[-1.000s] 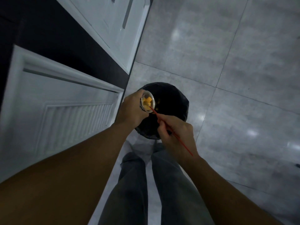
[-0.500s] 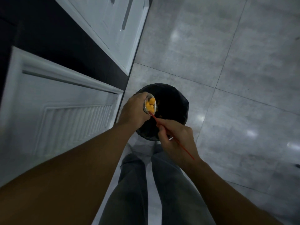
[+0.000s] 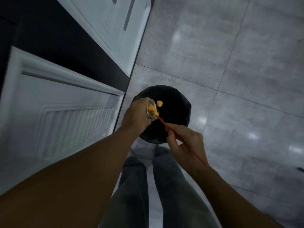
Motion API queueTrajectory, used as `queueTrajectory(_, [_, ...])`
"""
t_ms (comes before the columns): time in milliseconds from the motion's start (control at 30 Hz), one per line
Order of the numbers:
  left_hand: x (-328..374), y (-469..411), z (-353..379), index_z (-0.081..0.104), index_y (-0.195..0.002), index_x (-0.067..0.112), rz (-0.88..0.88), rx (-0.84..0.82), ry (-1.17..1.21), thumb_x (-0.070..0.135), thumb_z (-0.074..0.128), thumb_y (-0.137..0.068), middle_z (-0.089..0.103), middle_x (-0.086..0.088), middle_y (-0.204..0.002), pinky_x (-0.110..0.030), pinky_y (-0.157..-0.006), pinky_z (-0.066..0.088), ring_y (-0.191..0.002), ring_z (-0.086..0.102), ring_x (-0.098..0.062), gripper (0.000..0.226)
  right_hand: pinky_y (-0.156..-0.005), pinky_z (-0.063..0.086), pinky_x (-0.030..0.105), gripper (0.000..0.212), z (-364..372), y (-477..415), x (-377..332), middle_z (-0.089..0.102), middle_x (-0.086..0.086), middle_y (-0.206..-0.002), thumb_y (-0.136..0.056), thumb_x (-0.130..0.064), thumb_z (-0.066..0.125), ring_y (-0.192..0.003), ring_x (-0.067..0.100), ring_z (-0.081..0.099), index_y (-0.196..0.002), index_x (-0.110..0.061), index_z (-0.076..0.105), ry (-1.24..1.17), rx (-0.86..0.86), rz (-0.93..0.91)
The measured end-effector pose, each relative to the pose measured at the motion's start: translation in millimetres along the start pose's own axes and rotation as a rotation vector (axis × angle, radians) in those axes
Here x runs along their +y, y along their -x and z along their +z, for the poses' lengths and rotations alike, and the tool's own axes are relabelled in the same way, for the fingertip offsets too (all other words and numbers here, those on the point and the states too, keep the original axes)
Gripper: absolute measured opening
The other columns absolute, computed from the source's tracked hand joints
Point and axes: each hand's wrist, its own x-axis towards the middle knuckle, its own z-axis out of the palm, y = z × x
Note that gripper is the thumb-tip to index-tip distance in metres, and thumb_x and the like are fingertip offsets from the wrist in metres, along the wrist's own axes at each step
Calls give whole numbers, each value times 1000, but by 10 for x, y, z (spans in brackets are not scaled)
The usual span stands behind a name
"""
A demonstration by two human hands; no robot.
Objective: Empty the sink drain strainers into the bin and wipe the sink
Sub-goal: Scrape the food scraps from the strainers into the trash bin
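Note:
My left hand [image 3: 137, 115] grips a small round metal drain strainer [image 3: 151, 111], tipped on its side over the black-lined bin [image 3: 178, 111] on the floor. Yellow food scraps [image 3: 151, 108] sit inside the strainer, and one yellow piece [image 3: 159, 103] is in the air over the bin's dark opening. My right hand [image 3: 185, 142] pinches a thin red stick [image 3: 179, 139] whose tip pokes into the strainer's scraps.
White cabinet doors [image 3: 62, 116] stand to the left, one louvered and swung open, with dark space behind. Grey glossy floor tiles [image 3: 238, 79] spread to the right. My legs in grey trousers [image 3: 158, 191] stand just below the bin.
The strainer has tipped further toward the bin and the stick has pushed the scraps; one yellow piece has come out and is falling into the bin.

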Motion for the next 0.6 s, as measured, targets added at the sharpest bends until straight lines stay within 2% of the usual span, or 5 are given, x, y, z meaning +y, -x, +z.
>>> queueTrajectory(233, [-15, -10, 21, 57, -128, 20, 4, 16, -7, 21, 82, -79, 63, -6, -126, -47, -96, 55, -115, 61, -28, 55, -83, 48, 4, 27, 18, -44, 6, 62, -27, -101, -97, -21, 55, -93, -7, 65, -119, -25, 69, -16, 30, 12])
queueTrajectory(467, [-47, -1, 50, 55, -132, 17, -3, 12, -20, 21, 82, -78, 63, -7, -127, -47, -97, 54, -116, 61, -28, 60, -82, 49, 4, 26, 41, -45, -45, 61, -32, -97, -96, -19, 55, -91, -8, 66, -117, -26, 70, -46, 65, 37])
queueTrajectory(600, [-77, 6, 68, 55, -132, 18, -21, 4, -30, 18, 83, -76, 63, -7, -127, -46, -96, 55, -116, 62, -28, 63, -81, 48, 3, 25, 28, -23, -42, 64, -24, -97, -95, -18, 56, -90, -8, 66, -115, -23, 71, -50, 77, 31])
